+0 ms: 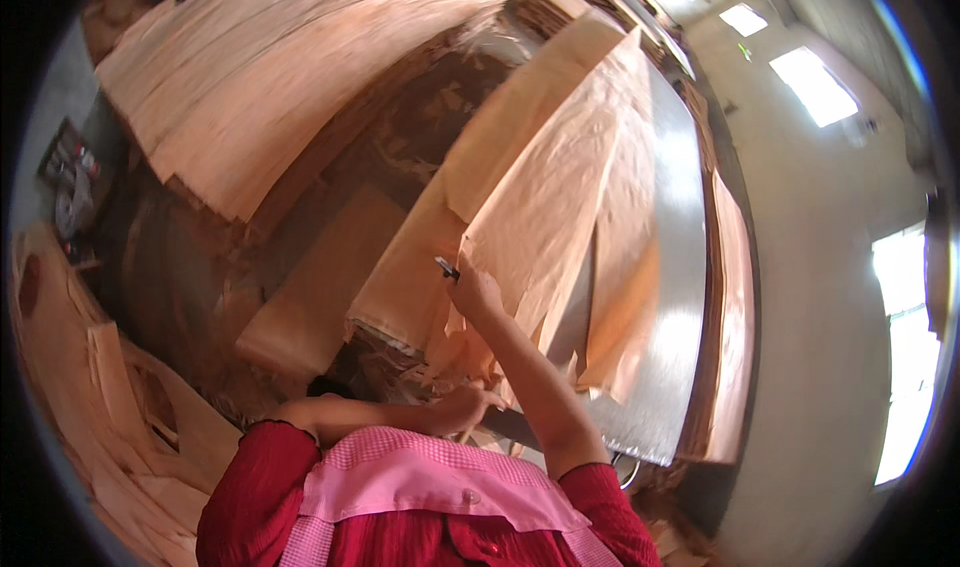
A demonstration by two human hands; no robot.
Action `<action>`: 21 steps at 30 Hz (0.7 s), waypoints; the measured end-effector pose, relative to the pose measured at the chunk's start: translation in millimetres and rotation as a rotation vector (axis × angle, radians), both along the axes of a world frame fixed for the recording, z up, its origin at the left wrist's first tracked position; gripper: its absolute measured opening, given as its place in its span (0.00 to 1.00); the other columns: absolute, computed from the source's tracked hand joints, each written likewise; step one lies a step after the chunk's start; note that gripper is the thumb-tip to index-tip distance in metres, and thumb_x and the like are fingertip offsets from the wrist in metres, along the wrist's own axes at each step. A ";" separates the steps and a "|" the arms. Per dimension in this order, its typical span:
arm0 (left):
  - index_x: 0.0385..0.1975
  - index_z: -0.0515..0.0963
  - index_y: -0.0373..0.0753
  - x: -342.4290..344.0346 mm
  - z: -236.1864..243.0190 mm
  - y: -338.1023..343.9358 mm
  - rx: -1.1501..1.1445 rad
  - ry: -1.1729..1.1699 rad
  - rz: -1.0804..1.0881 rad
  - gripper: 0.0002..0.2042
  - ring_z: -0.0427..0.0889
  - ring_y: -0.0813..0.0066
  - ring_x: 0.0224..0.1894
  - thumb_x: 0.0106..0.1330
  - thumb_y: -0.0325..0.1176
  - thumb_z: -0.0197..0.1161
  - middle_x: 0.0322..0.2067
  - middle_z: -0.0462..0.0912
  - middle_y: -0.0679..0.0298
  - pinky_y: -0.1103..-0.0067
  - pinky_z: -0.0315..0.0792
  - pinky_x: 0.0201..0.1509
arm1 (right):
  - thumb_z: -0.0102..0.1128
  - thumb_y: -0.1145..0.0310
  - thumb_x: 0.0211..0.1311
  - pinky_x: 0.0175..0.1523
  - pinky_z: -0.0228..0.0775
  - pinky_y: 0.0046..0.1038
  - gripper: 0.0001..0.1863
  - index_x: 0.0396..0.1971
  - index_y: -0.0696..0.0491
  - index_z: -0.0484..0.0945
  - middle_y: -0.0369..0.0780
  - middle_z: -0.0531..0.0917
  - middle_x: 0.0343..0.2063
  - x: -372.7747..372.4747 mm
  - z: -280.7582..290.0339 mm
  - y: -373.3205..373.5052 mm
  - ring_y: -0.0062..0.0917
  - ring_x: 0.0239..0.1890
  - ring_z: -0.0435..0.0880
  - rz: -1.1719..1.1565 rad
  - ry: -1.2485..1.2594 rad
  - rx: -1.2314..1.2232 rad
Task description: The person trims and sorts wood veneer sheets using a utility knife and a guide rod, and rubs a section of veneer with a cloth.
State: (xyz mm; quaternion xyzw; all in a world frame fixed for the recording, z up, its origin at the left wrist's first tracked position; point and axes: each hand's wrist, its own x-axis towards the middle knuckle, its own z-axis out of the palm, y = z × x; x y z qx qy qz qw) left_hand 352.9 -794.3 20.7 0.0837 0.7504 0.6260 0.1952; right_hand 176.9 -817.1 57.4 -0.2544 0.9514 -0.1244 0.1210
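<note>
A broad veneer stack [300, 87] stands left of the metal tabletop [670, 367], where thin wood sheets [550, 197] overlap; torn scraps [450, 355] clutter the near edge. Trimming seems in hand, calling for a steady sheet. The left hand [463, 408] half curls, its hold unclear; the right hand's [478, 293] fingers close round a small cutter [448, 268].

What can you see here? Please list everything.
Large wood stack: one, tan, upper left
Thin wood sheets: several, tan, centre
Metal surface: one, silver-grey, right of centre
Narrow wood stack: one, tan, right of the metal surface
Ragged sheets: many, tan, lower left
Small clutter: count unclear, mixed, blurred, far left
Wall: one, pale, right
Windows: at least three, white, right
Small tool: one, dark and silvery, near centre
Apron: one, pink, lower centre
Sleeves: two, red, either side of the apron
Left hand: one, bare, below centre
Right hand: one, bare, centre, holding the small tool
</note>
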 end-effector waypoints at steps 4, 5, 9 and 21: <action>0.36 0.79 0.41 -1.4 -1.9 6.5 0.237 0.404 0.275 0.12 0.75 0.55 0.40 0.53 0.26 0.52 0.38 0.73 0.49 0.68 0.69 0.41 | 0.52 0.66 0.50 0.37 0.67 0.45 0.22 0.47 0.53 0.67 0.53 0.78 0.27 20.4 6.0 -36.3 0.48 0.31 0.77 -0.043 -0.109 0.124; 0.34 0.79 0.40 -2.9 -15.4 15.0 0.237 0.364 0.238 0.11 0.75 0.54 0.40 0.53 0.26 0.52 0.38 0.73 0.48 0.68 0.69 0.41 | 0.50 0.68 0.52 0.32 0.69 0.38 0.23 0.51 0.55 0.65 0.49 0.80 0.26 21.2 4.8 -34.5 0.41 0.27 0.79 0.032 -0.052 0.132; 0.26 0.79 0.38 -13.0 -12.2 1.1 0.208 0.143 0.077 0.07 0.75 0.56 0.38 0.52 0.26 0.52 0.32 0.76 0.51 0.68 0.69 0.41 | 0.51 0.72 0.54 0.24 0.66 0.23 0.23 0.53 0.55 0.66 0.41 0.80 0.26 23.5 54.5 -16.4 0.22 0.20 0.74 -0.228 -0.561 -0.313; 0.30 0.78 0.40 -11.9 -11.4 -30.0 0.229 0.289 0.168 0.06 0.75 0.61 0.35 0.56 0.31 0.56 0.30 0.74 0.56 0.72 0.68 0.42 | 0.57 0.64 0.48 0.21 0.73 0.31 0.16 0.37 0.56 0.77 0.47 0.80 0.24 8.6 -28.9 367.5 0.29 0.22 0.80 -0.803 0.177 0.256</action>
